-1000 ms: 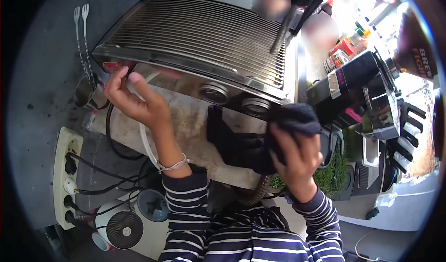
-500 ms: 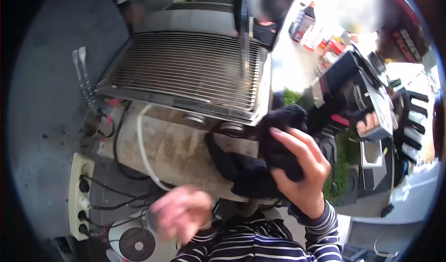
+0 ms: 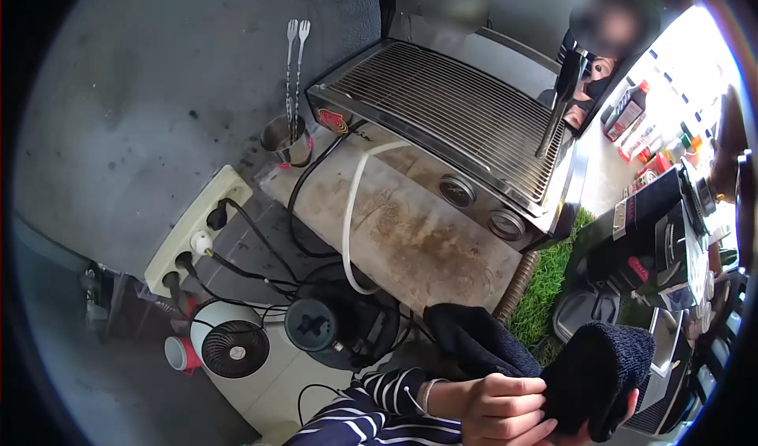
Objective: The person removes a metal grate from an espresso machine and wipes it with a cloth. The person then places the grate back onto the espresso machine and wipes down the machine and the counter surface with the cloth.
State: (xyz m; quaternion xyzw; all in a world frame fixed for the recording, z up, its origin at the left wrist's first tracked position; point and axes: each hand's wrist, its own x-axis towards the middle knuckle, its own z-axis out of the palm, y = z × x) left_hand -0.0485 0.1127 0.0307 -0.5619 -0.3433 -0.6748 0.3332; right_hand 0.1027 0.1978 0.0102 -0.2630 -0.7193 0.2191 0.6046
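A black, towel-like cloth point(image 3: 588, 375) is bunched up at the lower right, with a long dark end point(image 3: 485, 339) trailing left toward the machine. My left hand point(image 3: 505, 410), with a band at its wrist, has its fingers curled against the cloth's near left edge. Behind the cloth's right side is my right hand point(image 3: 629, 410); only bits of its fingers show, wrapped round the fabric. Beyond them stands a steel coffee machine point(image 3: 458, 98) with a slatted top and two round gauges, on a stained board point(image 3: 426, 233).
A metal cup point(image 3: 286, 139) holds two long twisted bar spoons point(image 3: 296, 75). Left lie a power strip point(image 3: 197, 229) with plugged cables and a white fan point(image 3: 237, 351). A dark grinder-like machine point(image 3: 647, 240) and artificial grass point(image 3: 549, 280) are right. Another person's hand point(image 3: 580, 106) shows behind the machine.
My view has swung right and down. My left hand, earlier apart and blurred at the lower middle, has come to the cloth that my right hand was holding.
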